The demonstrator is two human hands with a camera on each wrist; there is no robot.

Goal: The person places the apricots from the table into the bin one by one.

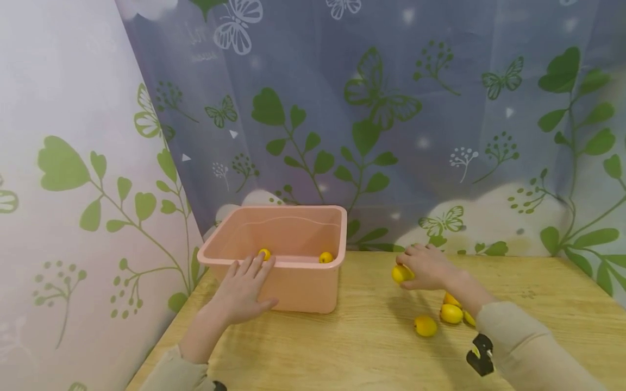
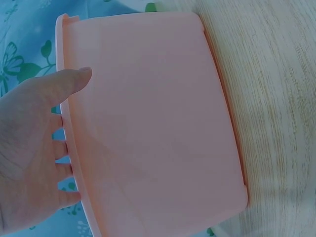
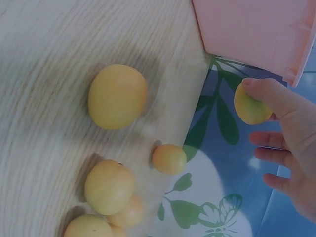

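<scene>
On my feeds, the tub reads as smooth plastic; table, wood-grained; fruit, smooth-skinned; backdrop, lightly creased cloth; sleeves, matt cloth.

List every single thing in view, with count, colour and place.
Bin: one, pink, on the table's left side in the head view
Table: one, light wood, under the bin
Backdrop: blue and pale with green leaves and butterflies, behind and to the left
Fruits in bin: two visible, yellow, inside it
Loose fruits: at least five, yellow, on the table at right, some partly hidden
Held fruit: one, yellow, in the right hand
Black pieces: two, black, at the wrists
Sleeves: two, beige, on the forearms
Hands: two, bare; left at the bin's near side, right above the table
</scene>
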